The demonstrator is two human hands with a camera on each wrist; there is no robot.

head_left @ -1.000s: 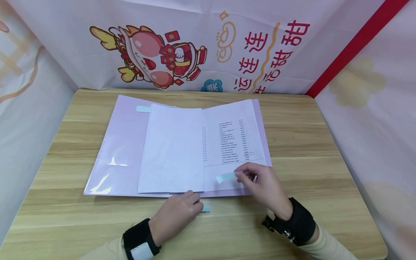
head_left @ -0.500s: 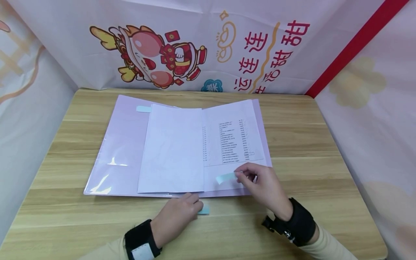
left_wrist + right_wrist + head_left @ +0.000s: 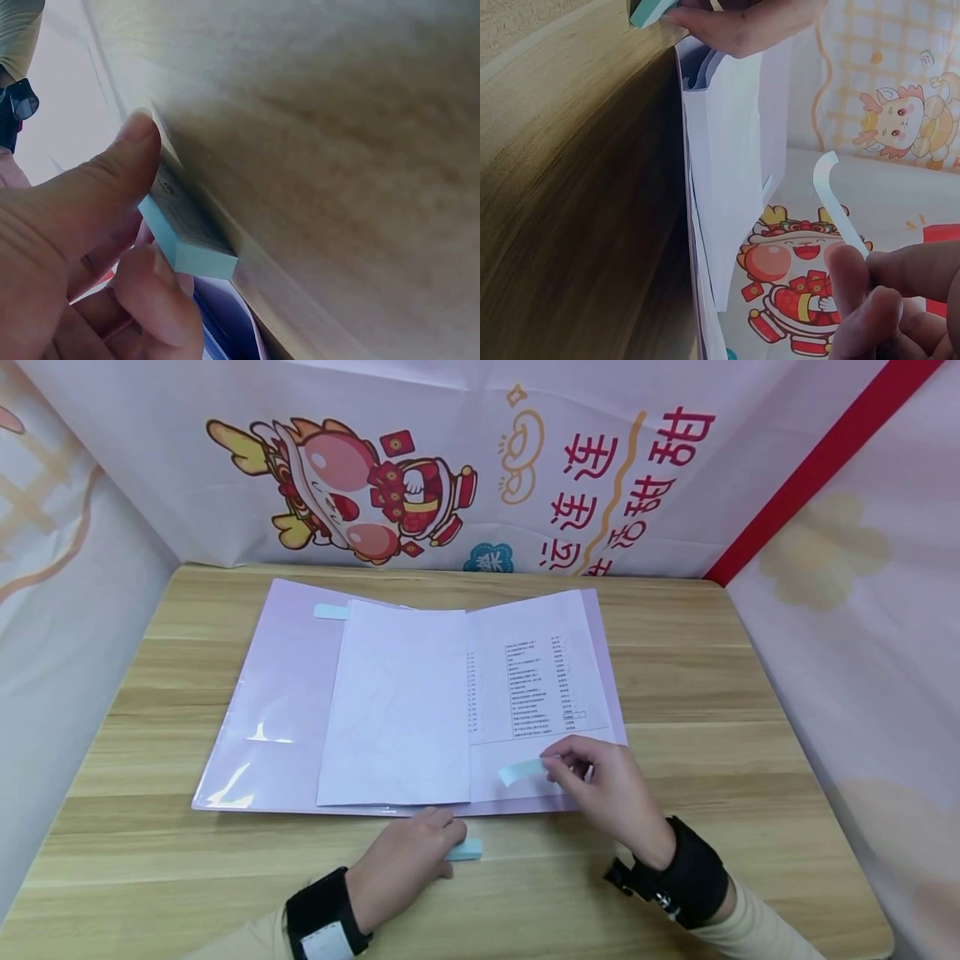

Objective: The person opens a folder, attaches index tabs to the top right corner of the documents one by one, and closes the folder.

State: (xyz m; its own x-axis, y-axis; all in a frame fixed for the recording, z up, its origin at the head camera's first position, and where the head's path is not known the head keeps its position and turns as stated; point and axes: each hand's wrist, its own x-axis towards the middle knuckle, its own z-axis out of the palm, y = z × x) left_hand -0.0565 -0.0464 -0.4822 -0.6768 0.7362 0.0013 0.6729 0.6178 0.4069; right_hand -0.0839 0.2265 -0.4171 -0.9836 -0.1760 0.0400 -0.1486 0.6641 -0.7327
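My left hand (image 3: 408, 864) grips a small pad of pale blue-green sticky notes (image 3: 467, 850) just below the folder's front edge. In the left wrist view, the thumb lies along the pad (image 3: 202, 259) and curled fingers are behind it. Between thumb and index finger, my right hand (image 3: 609, 789) pinches a single sticky note strip (image 3: 517, 771) by one end. That strip (image 3: 829, 191) bends at its free end and hangs over the lower part of a printed page (image 3: 540, 693). The page sits in an open lilac folder (image 3: 262, 693), beside a blank white sheet (image 3: 397, 710).
Another blue-green strip (image 3: 330, 612) sticks out from the upper left of the white sheet. The folder lies on a wooden table (image 3: 690, 677). Printed cloth (image 3: 435, 410) hangs behind the table and on both sides.
My left hand has drawn slightly toward the table's front with the sticky note pad and tilted it, so its thick edge shows. The right hand and its strip have stayed still.
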